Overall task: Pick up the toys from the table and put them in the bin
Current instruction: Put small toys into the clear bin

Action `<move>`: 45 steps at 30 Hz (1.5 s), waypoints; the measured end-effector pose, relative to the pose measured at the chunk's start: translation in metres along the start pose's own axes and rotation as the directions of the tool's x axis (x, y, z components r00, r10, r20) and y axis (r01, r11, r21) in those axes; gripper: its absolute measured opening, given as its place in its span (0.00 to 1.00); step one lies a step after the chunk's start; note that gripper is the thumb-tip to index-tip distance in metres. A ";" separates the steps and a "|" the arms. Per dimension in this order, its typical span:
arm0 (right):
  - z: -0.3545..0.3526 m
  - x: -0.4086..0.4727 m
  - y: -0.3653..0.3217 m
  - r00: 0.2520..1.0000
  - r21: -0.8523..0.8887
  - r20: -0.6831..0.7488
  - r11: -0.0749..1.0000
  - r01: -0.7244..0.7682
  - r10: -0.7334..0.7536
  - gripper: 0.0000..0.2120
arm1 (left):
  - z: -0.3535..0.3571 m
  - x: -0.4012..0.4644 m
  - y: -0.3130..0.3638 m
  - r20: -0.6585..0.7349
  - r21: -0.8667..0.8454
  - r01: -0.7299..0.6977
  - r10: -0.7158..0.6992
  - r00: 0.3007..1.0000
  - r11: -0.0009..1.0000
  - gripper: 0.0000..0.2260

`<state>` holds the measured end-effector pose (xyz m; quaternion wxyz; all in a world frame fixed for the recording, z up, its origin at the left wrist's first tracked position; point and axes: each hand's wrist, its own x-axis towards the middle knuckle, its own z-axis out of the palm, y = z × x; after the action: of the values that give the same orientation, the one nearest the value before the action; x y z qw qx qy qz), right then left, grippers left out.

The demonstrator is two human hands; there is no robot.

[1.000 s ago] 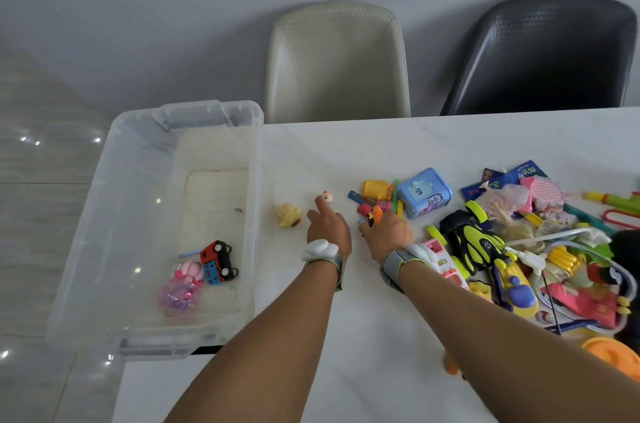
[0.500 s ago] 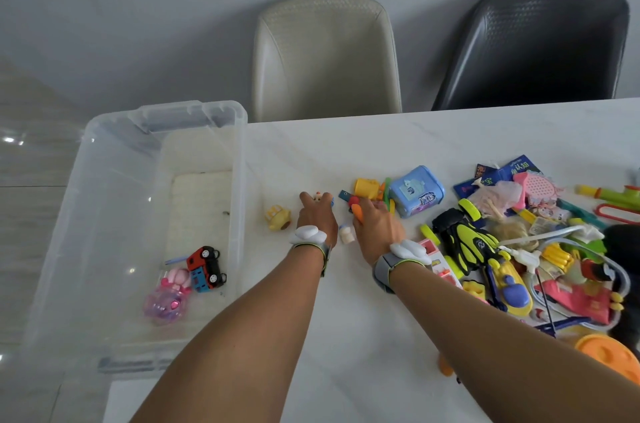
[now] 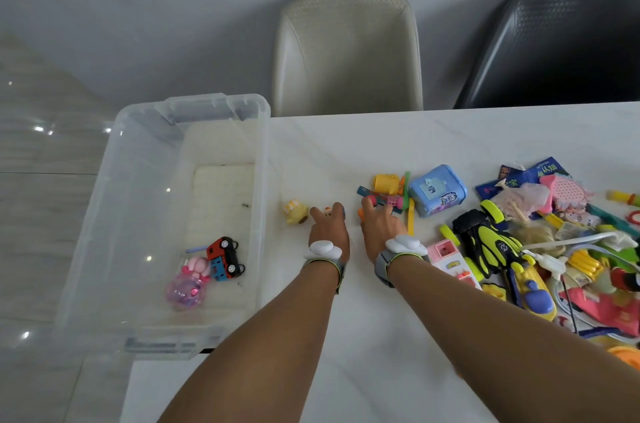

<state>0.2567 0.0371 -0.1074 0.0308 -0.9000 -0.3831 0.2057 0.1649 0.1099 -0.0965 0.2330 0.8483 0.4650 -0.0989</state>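
White marbled surface (image 3: 381, 336) carries a clear plastic bin (image 3: 194, 111) overhanging its left end, probably parked there so each toy travels only a short way; a red and blue car (image 3: 225, 258) and a pink bauble (image 3: 185, 287) already lie inside, while the main toy heap (image 3: 519, 249) lies well apart to the right. Both hands work the loose strays between: the left hand (image 3: 327, 230) closes its grip around a small figure (image 3: 328, 211) just beside a yellow duck-like toy (image 3: 294, 211), and the right hand (image 3: 379, 225) curls its grip on an orange piece (image 3: 361, 213).
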 end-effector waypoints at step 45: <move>-0.121 -0.100 -0.252 0.917 0.148 0.011 0.908 0.393 -0.399 0.13 | -0.201 -0.065 -0.171 0.026 0.091 0.085 -0.088 0.996 0.992 0.13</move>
<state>0.0719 0.1566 0.0911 0.1281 -0.7946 -0.5425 0.2405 -0.0232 0.2382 0.0522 0.1971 0.8354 0.4929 -0.1424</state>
